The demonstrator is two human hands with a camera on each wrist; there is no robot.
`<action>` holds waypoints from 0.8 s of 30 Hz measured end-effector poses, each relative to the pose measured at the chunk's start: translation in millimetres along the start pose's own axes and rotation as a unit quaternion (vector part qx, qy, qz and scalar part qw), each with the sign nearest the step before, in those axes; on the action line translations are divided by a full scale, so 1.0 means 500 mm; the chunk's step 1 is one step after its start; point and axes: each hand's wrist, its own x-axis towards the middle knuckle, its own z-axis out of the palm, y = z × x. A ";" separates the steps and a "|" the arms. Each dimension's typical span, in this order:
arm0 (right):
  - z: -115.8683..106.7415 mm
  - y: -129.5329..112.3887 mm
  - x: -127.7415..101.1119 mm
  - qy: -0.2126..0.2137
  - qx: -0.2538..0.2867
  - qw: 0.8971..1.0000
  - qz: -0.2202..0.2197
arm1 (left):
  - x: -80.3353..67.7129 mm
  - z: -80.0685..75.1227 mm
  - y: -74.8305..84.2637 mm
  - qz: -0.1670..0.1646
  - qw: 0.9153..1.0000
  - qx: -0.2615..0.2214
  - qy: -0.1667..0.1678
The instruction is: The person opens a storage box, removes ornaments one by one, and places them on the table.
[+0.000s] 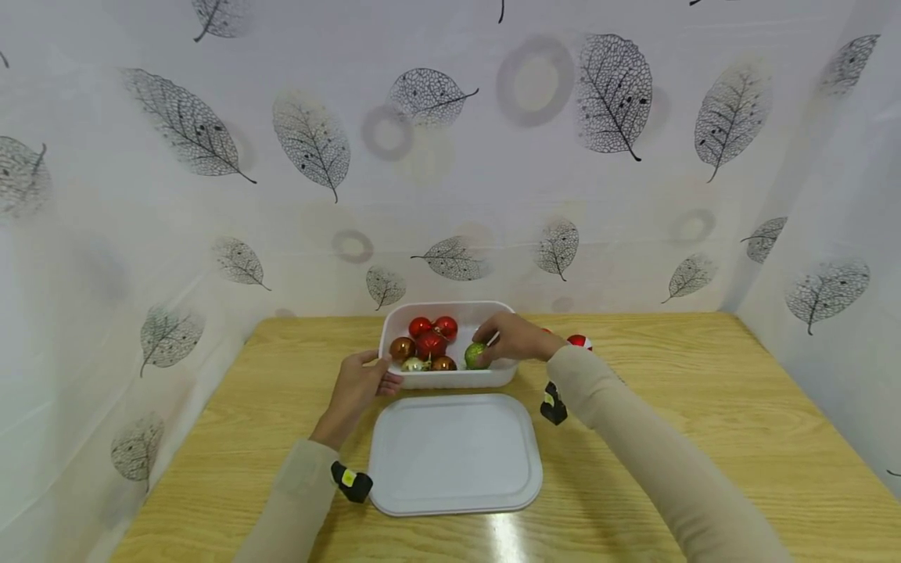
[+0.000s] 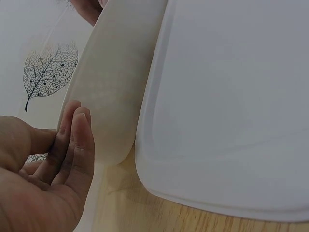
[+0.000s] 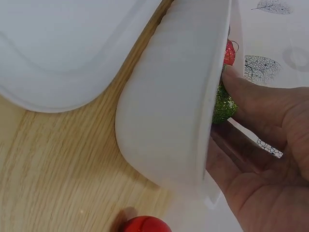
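A white plastic box (image 1: 450, 380) holds several Christmas balls: shiny red ones, a glittery dark red ball (image 1: 431, 344), brown ones (image 1: 402, 348) and a pale gold ball (image 1: 415, 364). My right hand (image 1: 517, 338) reaches over the box's right end and pinches a green glitter ball (image 1: 476, 356) between thumb and fingers, low inside the box. In the right wrist view the box wall partly hides this green ball (image 3: 223, 104). My left hand (image 1: 360, 381) grips the box at its front left corner, thumb at the rim and fingers along the outer wall (image 2: 108, 82).
A white lid (image 1: 456, 453) lies flat on the wooden table (image 1: 704, 407) just in front of the box. To the right of the box, a red and white ball (image 1: 579, 342) sits partly behind the right forearm. A leaf-patterned curtain (image 1: 450, 195) stands behind the table.
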 end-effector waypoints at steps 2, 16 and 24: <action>-0.004 0.000 -0.004 0.006 0.005 1.000 0.003 | 0.002 0.000 -0.003 0.001 1.000 0.000 0.002; -0.042 0.008 -0.019 0.026 -0.037 0.999 -0.007 | 0.004 0.000 -0.006 0.002 1.000 0.004 0.005; -0.071 0.013 -0.045 0.042 -0.014 0.999 0.019 | 0.005 0.001 -0.007 0.001 1.000 0.008 0.007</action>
